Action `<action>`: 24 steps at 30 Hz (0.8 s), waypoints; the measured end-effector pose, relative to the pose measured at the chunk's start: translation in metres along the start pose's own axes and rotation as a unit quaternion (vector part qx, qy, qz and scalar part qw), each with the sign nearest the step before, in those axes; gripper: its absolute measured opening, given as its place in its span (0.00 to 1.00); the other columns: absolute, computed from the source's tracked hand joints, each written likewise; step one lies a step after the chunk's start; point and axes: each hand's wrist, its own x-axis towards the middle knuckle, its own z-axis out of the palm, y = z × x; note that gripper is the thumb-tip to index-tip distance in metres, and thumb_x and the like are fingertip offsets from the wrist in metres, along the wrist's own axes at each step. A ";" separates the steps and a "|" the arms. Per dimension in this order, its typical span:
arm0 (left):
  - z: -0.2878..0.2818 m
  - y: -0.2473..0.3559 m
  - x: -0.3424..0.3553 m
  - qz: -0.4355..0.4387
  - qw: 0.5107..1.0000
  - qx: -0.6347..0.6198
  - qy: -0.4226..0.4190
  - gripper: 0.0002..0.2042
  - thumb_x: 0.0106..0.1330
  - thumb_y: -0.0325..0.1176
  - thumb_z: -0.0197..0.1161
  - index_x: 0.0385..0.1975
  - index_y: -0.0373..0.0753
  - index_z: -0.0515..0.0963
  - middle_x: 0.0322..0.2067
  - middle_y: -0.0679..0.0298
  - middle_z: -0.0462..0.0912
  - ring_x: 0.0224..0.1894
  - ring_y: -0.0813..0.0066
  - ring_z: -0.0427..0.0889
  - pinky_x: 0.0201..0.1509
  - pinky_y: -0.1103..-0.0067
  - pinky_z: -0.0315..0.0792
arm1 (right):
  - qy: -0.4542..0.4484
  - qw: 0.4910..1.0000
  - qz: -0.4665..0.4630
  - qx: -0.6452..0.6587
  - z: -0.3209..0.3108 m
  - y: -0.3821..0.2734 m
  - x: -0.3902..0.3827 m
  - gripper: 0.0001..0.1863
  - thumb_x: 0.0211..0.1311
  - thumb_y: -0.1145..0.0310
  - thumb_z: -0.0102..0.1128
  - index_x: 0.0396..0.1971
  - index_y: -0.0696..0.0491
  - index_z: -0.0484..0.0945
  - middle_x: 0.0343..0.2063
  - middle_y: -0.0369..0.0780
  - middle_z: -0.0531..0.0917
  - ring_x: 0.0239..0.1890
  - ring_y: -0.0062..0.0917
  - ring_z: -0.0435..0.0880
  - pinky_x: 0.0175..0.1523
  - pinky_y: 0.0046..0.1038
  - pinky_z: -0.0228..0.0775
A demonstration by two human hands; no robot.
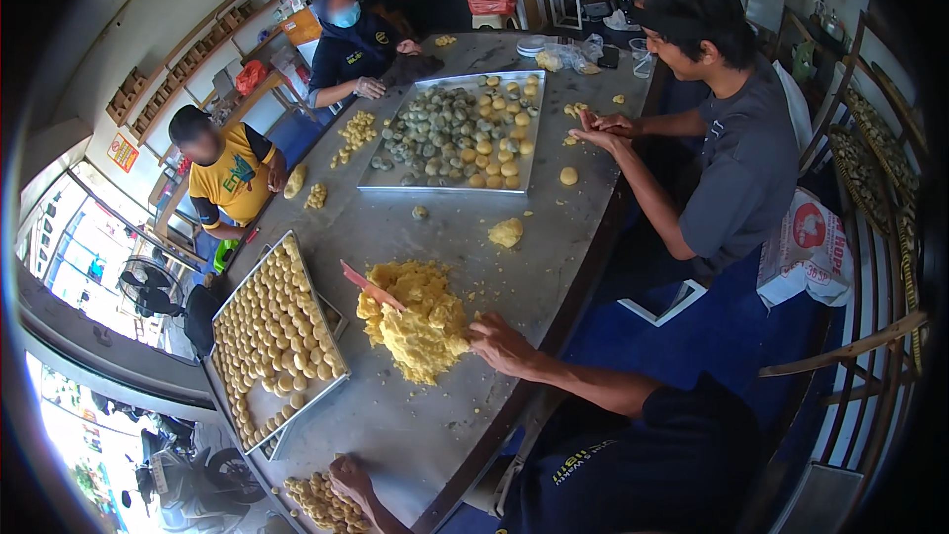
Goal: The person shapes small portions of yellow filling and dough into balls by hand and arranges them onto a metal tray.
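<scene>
A large crumbly mound of yellow dough (420, 331) lies on the metal table, with a flat pink scraper (373, 286) stuck in its top. My right hand (504, 344) is at the mound's right edge, its fingers curled against the dough and gripping some of it. Down at the near left, my left hand (351, 481) is beside a heap of small dough pieces (324, 506). Its fingers look bent inward, and what they hold, if anything, is hidden.
A tray of round dough balls (282, 326) sits left of the mound. Farther back, another tray (450, 188) holds grey-green and yellow balls. A dough lump (506, 232) lies nearer. One co-worker's hands (605, 129) meet at right; two other people work along the far left side.
</scene>
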 end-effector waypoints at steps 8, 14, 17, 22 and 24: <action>-0.019 0.021 -0.017 0.027 0.996 -0.009 -0.084 0.08 0.59 0.22 0.52 0.36 0.31 0.77 0.36 0.46 0.82 0.39 0.47 0.78 0.48 0.61 0.69 | -0.004 0.995 0.094 0.019 -0.005 0.006 0.011 0.10 0.55 0.74 0.63 0.39 0.57 0.80 0.49 0.49 0.72 0.50 0.43 0.72 0.57 0.41 0.68; -0.044 0.070 -0.065 -0.005 0.989 0.088 -0.116 0.22 0.54 0.16 0.50 0.53 0.29 0.69 0.42 0.44 0.78 0.46 0.45 0.77 0.54 0.60 0.68 | 0.004 0.997 0.043 -0.065 0.005 0.008 -0.005 0.18 0.54 0.76 0.62 0.47 0.56 0.77 0.49 0.52 0.72 0.50 0.44 0.73 0.57 0.41 0.68; -0.047 0.115 -0.062 -0.012 0.981 -0.115 -0.153 0.14 0.60 0.20 0.56 0.46 0.29 0.74 0.36 0.48 0.80 0.44 0.46 0.79 0.54 0.59 0.70 | -0.097 0.991 0.080 -0.053 0.011 0.017 -0.006 0.22 0.55 0.76 0.61 0.53 0.54 0.75 0.50 0.52 0.74 0.52 0.45 0.73 0.58 0.39 0.69; -0.022 0.133 -0.080 0.169 0.983 0.020 -0.072 0.11 0.66 0.33 0.62 0.39 0.31 0.82 0.37 0.51 0.86 0.48 0.47 0.81 0.57 0.63 0.71 | -0.045 0.996 0.073 0.006 0.007 0.018 0.017 0.18 0.52 0.80 0.57 0.46 0.61 0.75 0.48 0.53 0.74 0.49 0.45 0.73 0.58 0.41 0.67; -0.029 0.144 -0.072 0.126 0.980 0.091 -0.125 0.14 0.66 0.38 0.61 0.40 0.33 0.82 0.41 0.53 0.85 0.52 0.50 0.79 0.65 0.62 0.64 | 0.016 0.998 0.027 -0.055 0.005 0.012 0.009 0.18 0.52 0.80 0.57 0.46 0.61 0.75 0.47 0.51 0.74 0.49 0.45 0.73 0.59 0.40 0.67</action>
